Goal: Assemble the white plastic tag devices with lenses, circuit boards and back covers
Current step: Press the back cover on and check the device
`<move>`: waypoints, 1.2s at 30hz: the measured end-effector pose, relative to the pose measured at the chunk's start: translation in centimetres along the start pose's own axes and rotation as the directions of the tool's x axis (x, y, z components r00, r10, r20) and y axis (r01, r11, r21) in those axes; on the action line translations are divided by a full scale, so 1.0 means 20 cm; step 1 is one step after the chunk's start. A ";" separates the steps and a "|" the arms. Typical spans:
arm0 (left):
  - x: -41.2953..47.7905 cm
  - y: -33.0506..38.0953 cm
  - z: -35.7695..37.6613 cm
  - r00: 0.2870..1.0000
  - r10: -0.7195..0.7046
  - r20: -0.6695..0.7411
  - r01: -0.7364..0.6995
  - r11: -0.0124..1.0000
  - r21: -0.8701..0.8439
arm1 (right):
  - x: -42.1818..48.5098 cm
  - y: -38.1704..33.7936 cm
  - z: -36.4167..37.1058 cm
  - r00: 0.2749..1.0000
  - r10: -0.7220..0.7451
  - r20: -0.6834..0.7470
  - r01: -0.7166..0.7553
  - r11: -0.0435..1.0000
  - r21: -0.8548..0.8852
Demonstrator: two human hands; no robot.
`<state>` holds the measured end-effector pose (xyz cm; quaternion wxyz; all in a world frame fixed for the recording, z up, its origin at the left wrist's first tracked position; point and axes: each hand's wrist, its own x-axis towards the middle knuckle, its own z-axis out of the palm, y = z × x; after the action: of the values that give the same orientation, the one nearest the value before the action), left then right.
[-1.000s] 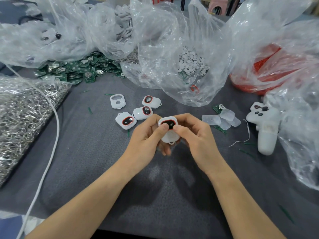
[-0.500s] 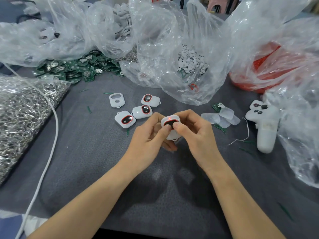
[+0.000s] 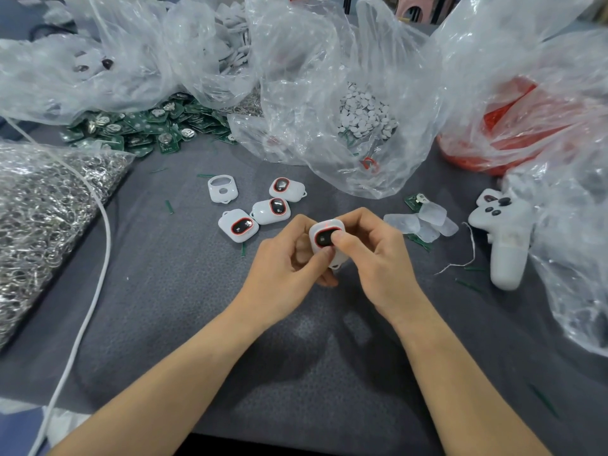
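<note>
**benchrat:** so where's the tag rn, and who's got hold of it?

**solderpaws:** the white tag [image 3: 325, 236] is up off the grey mat [image 3: 197, 307], gripped by both hands. left hand [image 3: 283, 268] curls round its left side with the thumb on the lower face. right hand [image 3: 378, 258] wraps the right side, thumb pressed on the dark red-rimmed window. the window side faces up.

**benchrat:** and the rest of the parts?

**solderpaws:** going off that held tag:
- three more tags [image 3: 271, 210] with the same window lie on the mat just up-left of it, close together
- an empty shell [image 3: 223, 189] sits a bit beyond those
- clear lenses [image 3: 418, 222] are in a small overlapping heap just to its right
- a white controller [image 3: 505, 238] lies farther right, well apart
- the green circuit boards [image 3: 144, 130] are piled far off up-left, partly under a clear bag
- behind the tag there's a bag of small white discs [image 3: 362, 116]
- far left is a bag of metal rings [image 3: 42, 209], with a white cable [image 3: 95, 274] running between it and the tag
</note>
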<state>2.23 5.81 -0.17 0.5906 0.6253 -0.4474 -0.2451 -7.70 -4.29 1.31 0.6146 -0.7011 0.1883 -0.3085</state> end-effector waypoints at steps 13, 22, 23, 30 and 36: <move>0.00 0.02 -0.01 0.999 -0.047 -0.022 0.042 0.977 -0.209 | 0.01 0.02 -0.03 0.995 0.022 0.095 -0.029 0.997 0.069; 0.01 -0.02 -0.04 1.000 0.012 0.026 -0.008 0.993 -0.118 | 0.01 0.04 -0.02 0.995 0.056 0.079 -0.070 0.980 0.187; 0.02 -0.02 -0.04 1.000 0.005 0.025 -0.002 0.994 -0.112 | 0.01 0.04 -0.02 0.996 0.046 0.075 -0.058 0.985 0.163; 0.02 -0.01 -0.01 0.998 -0.062 -0.004 0.060 0.978 -0.200 | 0.01 0.02 0.00 0.999 0.016 0.039 -0.019 0.996 0.091; 0.02 0.00 -0.03 0.999 -0.051 -0.014 0.049 0.988 -0.146 | 0.00 0.01 -0.01 0.998 0.018 0.067 -0.021 0.999 0.047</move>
<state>2.80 5.82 0.00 0.6323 0.5939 -0.4072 -0.2860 -7.87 -4.42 1.04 0.6400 -0.6944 0.1673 -0.2834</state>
